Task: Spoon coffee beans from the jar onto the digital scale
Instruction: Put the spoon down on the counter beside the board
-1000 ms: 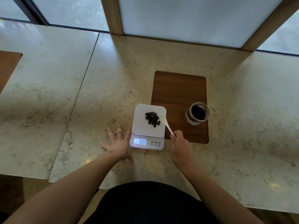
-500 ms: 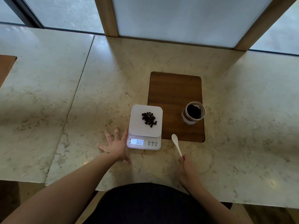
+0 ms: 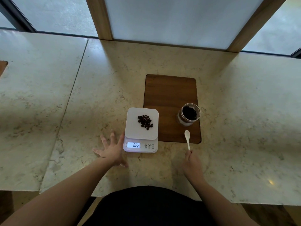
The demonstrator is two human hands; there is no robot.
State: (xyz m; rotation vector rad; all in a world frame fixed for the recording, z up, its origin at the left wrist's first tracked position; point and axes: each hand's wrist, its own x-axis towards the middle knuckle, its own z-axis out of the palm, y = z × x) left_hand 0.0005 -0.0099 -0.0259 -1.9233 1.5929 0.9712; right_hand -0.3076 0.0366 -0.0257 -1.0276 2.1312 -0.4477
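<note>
A white digital scale (image 3: 130, 121) stands on the marble counter, its display reading 0.22. A small heap of coffee beans (image 3: 145, 122) lies on its platform. To the right, an open glass jar (image 3: 189, 115) of beans stands on a wooden board (image 3: 169, 93). My left hand (image 3: 110, 150) lies flat with fingers spread, touching the scale's left edge. My right hand (image 3: 192, 162) pinches the handle end of a white spoon (image 3: 187, 138), whose empty bowl points at the jar, just short of it.
The marble counter (image 3: 244, 111) runs wide to both sides, with a seam at the left. Wooden window posts (image 3: 99, 18) rise behind it. Another wooden board's corner (image 3: 3, 66) shows at the far left. The counter's front edge is near my body.
My right hand has drawn the spoon back off the scale and swung it right, towards the jar. The left hand, beans and reading stay the same.
</note>
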